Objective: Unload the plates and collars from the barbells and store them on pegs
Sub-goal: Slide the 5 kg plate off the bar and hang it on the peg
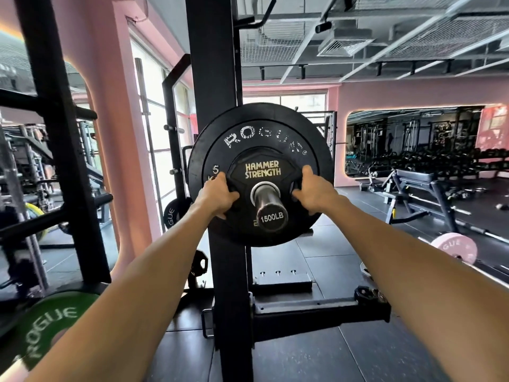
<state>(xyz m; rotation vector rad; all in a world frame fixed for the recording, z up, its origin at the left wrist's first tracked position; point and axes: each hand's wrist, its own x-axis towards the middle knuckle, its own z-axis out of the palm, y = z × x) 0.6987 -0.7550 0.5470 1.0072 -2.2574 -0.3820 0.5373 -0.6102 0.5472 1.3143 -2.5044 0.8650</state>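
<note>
A barbell sleeve (268, 201) with a "1500LB" end cap points at me at chest height. On it sits a small black Hammer Strength plate (263, 169), in front of a larger black Rogue plate (256, 136). My left hand (217, 195) grips the small plate's left edge, fingers hooked into its grip slot. My right hand (314, 193) grips its right edge the same way. No collar shows on the sleeve.
The black rack upright (217, 78) stands right behind the plates, its base beam (316, 312) on the floor. A green Rogue plate (52, 321) is at lower left, a pink plate (454, 248) on the floor at right, a bench (416, 183) beyond.
</note>
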